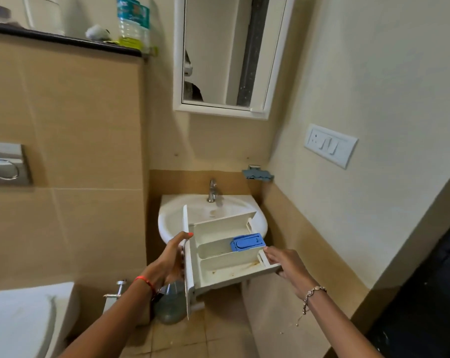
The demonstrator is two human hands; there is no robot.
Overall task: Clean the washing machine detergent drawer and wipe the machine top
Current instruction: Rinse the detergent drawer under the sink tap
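The white detergent drawer [218,257] is out of the machine and held in the air in front of the white wash basin [172,215]. It has a blue insert [247,242] in its rear compartment and brown stains on the floor of the front compartment. My left hand [173,257] grips the drawer's front panel at the left. My right hand [283,262] grips the drawer's back end at the right, fingers curled under it. The washing machine itself is out of view.
A chrome tap [213,191] stands at the back of the basin. A mirror cabinet [229,55] hangs above, a switch plate [331,146] on the right wall. A toilet [25,319] is at lower left, a greenish container [169,306] on the floor below the drawer.
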